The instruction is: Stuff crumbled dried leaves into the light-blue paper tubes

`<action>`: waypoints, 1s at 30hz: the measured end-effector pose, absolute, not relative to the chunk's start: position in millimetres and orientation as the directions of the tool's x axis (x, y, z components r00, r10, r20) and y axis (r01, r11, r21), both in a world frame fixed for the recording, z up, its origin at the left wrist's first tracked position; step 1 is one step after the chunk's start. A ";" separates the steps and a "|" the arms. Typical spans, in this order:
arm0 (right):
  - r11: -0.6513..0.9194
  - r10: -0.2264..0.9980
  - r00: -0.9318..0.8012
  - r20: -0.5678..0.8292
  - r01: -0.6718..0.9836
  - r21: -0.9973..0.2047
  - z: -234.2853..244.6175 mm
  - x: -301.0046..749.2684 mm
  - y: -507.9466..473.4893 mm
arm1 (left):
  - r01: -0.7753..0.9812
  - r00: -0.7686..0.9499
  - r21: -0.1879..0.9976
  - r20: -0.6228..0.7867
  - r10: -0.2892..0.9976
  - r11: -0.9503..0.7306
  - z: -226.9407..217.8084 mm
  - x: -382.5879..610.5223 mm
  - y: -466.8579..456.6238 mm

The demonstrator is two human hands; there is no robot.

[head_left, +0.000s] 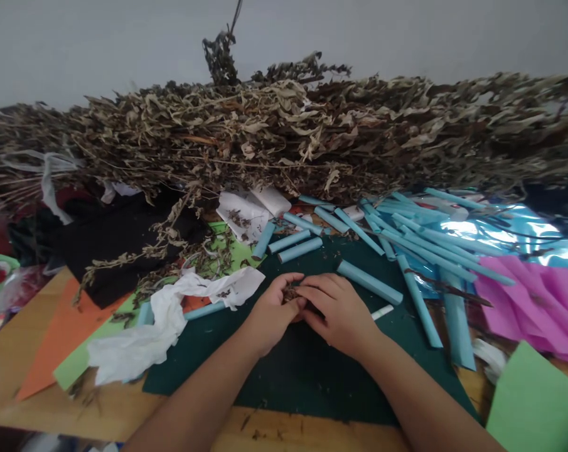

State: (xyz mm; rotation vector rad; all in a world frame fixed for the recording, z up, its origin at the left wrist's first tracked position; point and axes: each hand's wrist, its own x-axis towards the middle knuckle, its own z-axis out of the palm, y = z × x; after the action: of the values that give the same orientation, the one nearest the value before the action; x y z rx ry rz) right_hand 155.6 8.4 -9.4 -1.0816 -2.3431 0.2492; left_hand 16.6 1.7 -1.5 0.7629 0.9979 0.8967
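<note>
My left hand (272, 311) and my right hand (337, 311) meet over a dark green cutting mat (302, 370) at the middle of the table. The fingers of both curl together round a small clump of dried brown leaves (292, 294). A thin white stick (382, 312) pokes out from under my right hand. A light blue paper roll (369, 282) lies just beyond my right hand. A crumpled white tissue (171, 317) lies to the left of my left hand.
A big heap of dried leafy branches (284, 132) fills the back of the table. Several blue paper rolls (420, 242) spread to the right, beside pink paper (533, 301) and shiny blue foil (523, 235). Orange paper (60, 333), green sheets (533, 402) and black cloth (118, 242) lie around.
</note>
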 end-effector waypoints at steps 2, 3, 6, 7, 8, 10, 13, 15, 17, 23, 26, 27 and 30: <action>0.644 0.764 -0.523 0.379 0.663 -0.382 -7.7 156.3 7.4 | -0.237 0.256 0.869 -0.376 0.891 0.435 -3.6 16.8 1.9; 0.636 0.770 -0.520 0.370 0.668 -0.386 -7.1 156.5 6.8 | -0.225 0.248 0.875 -0.373 0.894 0.428 -4.5 16.9 1.8; 0.619 0.785 -0.510 0.352 0.677 -0.399 -6.7 156.4 5.3 | -0.168 0.201 0.918 -0.326 0.924 0.360 -5.0 17.6 1.4; 0.616 0.787 -0.506 0.353 0.674 -0.407 -6.9 156.4 5.0 | -0.138 0.183 0.935 -0.301 0.936 0.328 -4.6 18.0 1.3; 0.619 0.785 -0.504 0.360 0.667 -0.416 -7.4 156.6 4.8 | -0.105 0.172 0.948 -0.280 0.944 0.300 -4.0 18.5 1.4; 0.636 0.771 -0.504 0.389 0.630 -0.445 -9.1 157.5 5.0 | -0.049 0.174 0.963 -0.252 0.952 0.264 -3.5 19.0 2.1; 0.625 0.781 -0.406 0.475 0.498 -0.601 -14.1 160.3 6.0 | -0.035 0.175 0.969 -0.236 0.956 0.245 -6.1 17.2 5.0; 0.566 0.825 -0.224 0.519 0.346 -0.749 -18.2 162.6 7.4 | -0.050 0.160 0.974 -0.212 0.964 0.222 -10.0 13.7 7.3; 0.514 0.855 -0.034 0.517 0.191 -0.837 -21.3 164.7 9.3 | -0.065 0.149 0.980 -0.177 0.973 0.188 -13.8 9.6 8.4; 0.527 0.837 0.176 0.518 -0.001 -0.850 -20.5 168.4 13.1 | -0.147 0.096 0.969 -0.184 0.978 0.196 -11.3 6.3 4.5; 0.570 0.807 0.205 0.554 -0.025 -0.821 -17.1 170.1 13.2 | -0.226 0.059 0.948 -0.218 0.974 0.226 -6.2 8.4 4.6; 0.579 0.799 0.219 0.559 -0.033 -0.815 -16.3 171.0 13.4 | -0.261 0.068 0.934 -0.235 0.970 0.244 -5.0 8.8 5.4; 0.601 0.777 0.256 0.575 -0.034 -0.798 -15.5 173.9 14.4 | -0.360 0.123 0.884 -0.272 0.954 0.298 -2.9 8.9 8.3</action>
State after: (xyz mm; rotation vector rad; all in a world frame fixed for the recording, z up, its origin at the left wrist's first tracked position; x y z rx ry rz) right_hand 173.9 14.4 -15.5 -0.7627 -1.1953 0.6299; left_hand 8.9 8.3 -2.9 0.7507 1.0043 1.1034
